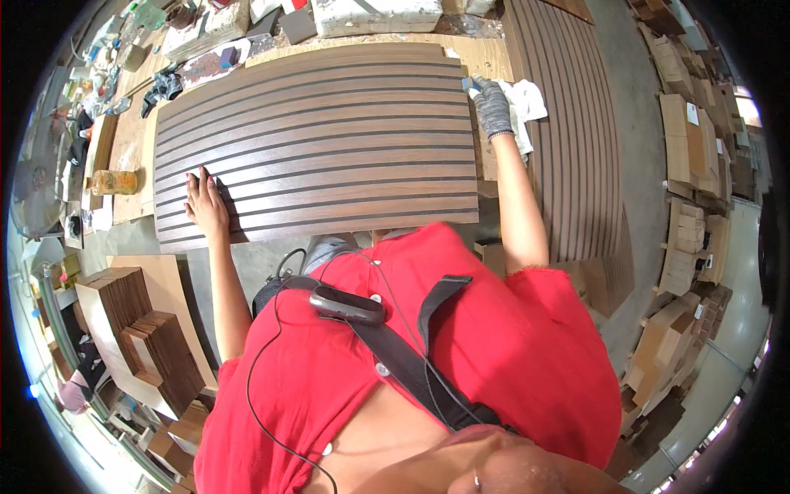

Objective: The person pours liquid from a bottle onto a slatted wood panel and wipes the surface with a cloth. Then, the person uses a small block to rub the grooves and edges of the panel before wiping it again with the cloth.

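A brown slatted wood panel [321, 140] with dark grooves lies across the workbench in front of me. My left hand [206, 202] is bare and rests flat on the panel's near left part, fingers stretched out. At the panel's far right corner is my right hand [492, 107], in a grey knit glove. Its fingers are closed on a small blue block [470, 85], which sits against the panel's right edge; the glove hides part of it. A crumpled white cloth [529, 102] lies just right of the glove.
Another slatted panel [568, 132] stretches along the right. On the bench's left stand a jar of amber stuff [114, 182] and a black cloth [162, 90]. A dark blue block [229, 57] lies beyond the panel. Cut boards [136, 329] are stacked lower left; cardboard boxes [687, 140] line the right.
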`<action>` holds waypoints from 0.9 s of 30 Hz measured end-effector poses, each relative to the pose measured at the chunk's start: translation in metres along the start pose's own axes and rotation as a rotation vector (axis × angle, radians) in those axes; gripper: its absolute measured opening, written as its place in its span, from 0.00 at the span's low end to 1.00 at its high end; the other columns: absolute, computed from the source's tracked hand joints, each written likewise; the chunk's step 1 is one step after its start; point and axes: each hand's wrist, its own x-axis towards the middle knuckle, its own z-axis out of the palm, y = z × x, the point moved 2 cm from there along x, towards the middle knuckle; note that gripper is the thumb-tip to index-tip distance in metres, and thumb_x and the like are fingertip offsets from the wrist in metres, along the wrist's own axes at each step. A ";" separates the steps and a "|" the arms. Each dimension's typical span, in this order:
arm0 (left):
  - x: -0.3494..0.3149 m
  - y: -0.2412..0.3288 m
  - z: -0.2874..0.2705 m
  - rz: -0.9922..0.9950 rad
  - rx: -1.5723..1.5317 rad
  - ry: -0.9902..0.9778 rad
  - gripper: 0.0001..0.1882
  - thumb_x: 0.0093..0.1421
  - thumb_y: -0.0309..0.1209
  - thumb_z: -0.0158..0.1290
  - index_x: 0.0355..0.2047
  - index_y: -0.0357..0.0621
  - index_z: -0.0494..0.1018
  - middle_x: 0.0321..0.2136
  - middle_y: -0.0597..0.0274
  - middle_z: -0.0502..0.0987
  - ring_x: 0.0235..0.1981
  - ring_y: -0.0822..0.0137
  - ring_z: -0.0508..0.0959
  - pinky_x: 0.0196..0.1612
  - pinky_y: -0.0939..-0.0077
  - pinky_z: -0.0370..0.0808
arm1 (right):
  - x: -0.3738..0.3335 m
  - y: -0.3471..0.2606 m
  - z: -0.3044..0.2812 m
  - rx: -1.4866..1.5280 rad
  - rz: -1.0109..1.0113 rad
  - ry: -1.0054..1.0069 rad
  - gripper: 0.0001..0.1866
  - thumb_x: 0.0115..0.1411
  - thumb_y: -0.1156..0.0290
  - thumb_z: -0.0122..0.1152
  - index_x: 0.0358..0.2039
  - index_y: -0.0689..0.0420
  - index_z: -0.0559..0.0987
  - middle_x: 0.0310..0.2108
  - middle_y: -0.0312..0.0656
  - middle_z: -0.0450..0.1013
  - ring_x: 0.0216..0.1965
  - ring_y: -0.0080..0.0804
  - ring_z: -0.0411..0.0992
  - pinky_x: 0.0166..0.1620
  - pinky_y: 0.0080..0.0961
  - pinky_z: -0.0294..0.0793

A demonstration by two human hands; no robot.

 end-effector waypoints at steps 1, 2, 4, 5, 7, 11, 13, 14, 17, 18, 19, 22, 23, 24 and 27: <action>0.000 -0.001 0.000 -0.006 0.004 -0.004 0.24 0.71 0.46 0.33 0.65 0.65 0.61 0.67 0.59 0.57 0.68 0.59 0.55 0.67 0.46 0.45 | -0.010 -0.001 0.000 0.085 0.020 -0.003 0.18 0.58 0.79 0.59 0.50 0.64 0.76 0.48 0.48 0.74 0.51 0.38 0.72 0.58 0.26 0.68; -0.001 -0.002 -0.001 -0.006 0.003 0.000 0.24 0.71 0.46 0.34 0.65 0.65 0.61 0.67 0.59 0.57 0.68 0.59 0.55 0.67 0.46 0.45 | -0.020 -0.003 0.000 0.170 0.036 -0.010 0.18 0.58 0.79 0.59 0.50 0.63 0.76 0.48 0.48 0.74 0.52 0.38 0.72 0.58 0.26 0.67; -0.004 -0.005 -0.001 -0.011 -0.004 0.006 0.24 0.71 0.46 0.34 0.65 0.65 0.61 0.67 0.59 0.57 0.68 0.59 0.55 0.67 0.46 0.45 | -0.050 -0.006 -0.004 0.253 0.013 -0.031 0.18 0.59 0.80 0.57 0.52 0.61 0.75 0.49 0.45 0.73 0.52 0.35 0.71 0.59 0.26 0.66; -0.005 -0.005 0.000 -0.008 -0.005 0.016 0.23 0.70 0.45 0.34 0.64 0.65 0.61 0.67 0.59 0.57 0.68 0.59 0.55 0.67 0.47 0.45 | -0.060 -0.010 -0.011 0.134 -0.022 -0.040 0.18 0.59 0.80 0.57 0.52 0.61 0.75 0.49 0.45 0.73 0.52 0.35 0.70 0.59 0.26 0.66; -0.008 -0.007 -0.002 -0.015 -0.007 0.023 0.23 0.70 0.45 0.34 0.64 0.65 0.62 0.67 0.59 0.57 0.68 0.58 0.56 0.67 0.47 0.45 | -0.078 -0.034 -0.026 0.091 0.026 -0.085 0.19 0.59 0.80 0.56 0.52 0.61 0.75 0.48 0.47 0.73 0.52 0.37 0.70 0.59 0.27 0.66; -0.005 -0.005 0.000 -0.003 -0.011 0.012 0.24 0.71 0.46 0.33 0.64 0.64 0.62 0.67 0.60 0.57 0.68 0.59 0.55 0.67 0.47 0.45 | -0.058 -0.011 -0.021 0.086 -0.065 -0.017 0.18 0.60 0.79 0.57 0.52 0.64 0.74 0.48 0.45 0.74 0.51 0.32 0.71 0.57 0.26 0.68; -0.001 -0.001 0.002 -0.001 -0.024 -0.005 0.24 0.71 0.47 0.32 0.65 0.65 0.61 0.68 0.61 0.56 0.68 0.60 0.54 0.67 0.47 0.45 | -0.048 -0.011 -0.019 0.109 -0.089 0.032 0.17 0.59 0.79 0.57 0.50 0.63 0.76 0.46 0.47 0.74 0.50 0.36 0.72 0.56 0.27 0.68; -0.002 -0.003 0.000 0.013 -0.013 0.004 0.24 0.71 0.47 0.32 0.65 0.64 0.61 0.68 0.62 0.56 0.69 0.60 0.54 0.67 0.47 0.45 | -0.043 -0.015 -0.015 0.100 -0.117 0.034 0.16 0.59 0.80 0.57 0.49 0.62 0.77 0.45 0.48 0.75 0.49 0.39 0.72 0.56 0.28 0.68; -0.002 -0.004 0.001 0.015 -0.018 -0.007 0.24 0.71 0.47 0.32 0.65 0.64 0.61 0.68 0.60 0.56 0.69 0.59 0.54 0.67 0.47 0.46 | -0.058 -0.015 -0.014 0.303 0.036 0.002 0.18 0.57 0.84 0.57 0.50 0.63 0.76 0.45 0.45 0.75 0.48 0.34 0.73 0.56 0.26 0.69; -0.003 -0.002 -0.001 0.022 -0.019 -0.002 0.24 0.71 0.46 0.32 0.65 0.63 0.61 0.67 0.59 0.56 0.69 0.58 0.54 0.67 0.47 0.46 | -0.067 -0.009 -0.012 0.473 0.107 -0.034 0.19 0.57 0.85 0.57 0.50 0.63 0.75 0.45 0.44 0.75 0.48 0.33 0.72 0.56 0.25 0.69; -0.002 -0.004 -0.001 0.019 -0.013 0.001 0.24 0.71 0.46 0.32 0.65 0.63 0.61 0.67 0.58 0.56 0.68 0.58 0.54 0.67 0.47 0.46 | -0.079 -0.012 -0.016 0.360 0.061 -0.020 0.19 0.57 0.86 0.56 0.50 0.63 0.75 0.46 0.44 0.74 0.48 0.33 0.72 0.56 0.25 0.69; -0.007 -0.008 -0.002 -0.003 0.012 0.003 0.24 0.71 0.46 0.33 0.65 0.62 0.61 0.67 0.59 0.56 0.68 0.59 0.54 0.67 0.46 0.45 | -0.102 -0.043 -0.036 0.228 0.166 -0.090 0.20 0.57 0.84 0.58 0.51 0.62 0.75 0.48 0.44 0.73 0.50 0.33 0.71 0.58 0.26 0.68; -0.006 -0.005 -0.002 -0.003 0.012 -0.001 0.24 0.71 0.46 0.32 0.65 0.62 0.61 0.67 0.59 0.56 0.68 0.59 0.54 0.67 0.46 0.45 | -0.101 -0.037 -0.040 0.167 0.104 -0.069 0.20 0.57 0.84 0.59 0.51 0.62 0.75 0.48 0.45 0.73 0.49 0.34 0.71 0.58 0.26 0.68; -0.005 -0.004 -0.001 -0.003 0.016 -0.008 0.24 0.71 0.46 0.32 0.65 0.62 0.60 0.67 0.59 0.56 0.69 0.59 0.54 0.67 0.46 0.45 | -0.101 -0.030 -0.041 0.109 0.046 -0.050 0.20 0.56 0.83 0.60 0.51 0.62 0.75 0.48 0.45 0.73 0.49 0.36 0.71 0.58 0.27 0.68; -0.002 -0.002 0.000 0.007 0.029 -0.007 0.24 0.71 0.46 0.32 0.65 0.63 0.60 0.67 0.60 0.56 0.69 0.59 0.54 0.67 0.46 0.46 | -0.082 -0.021 -0.037 0.134 -0.001 0.015 0.19 0.57 0.83 0.59 0.51 0.62 0.75 0.47 0.46 0.73 0.50 0.37 0.71 0.57 0.26 0.68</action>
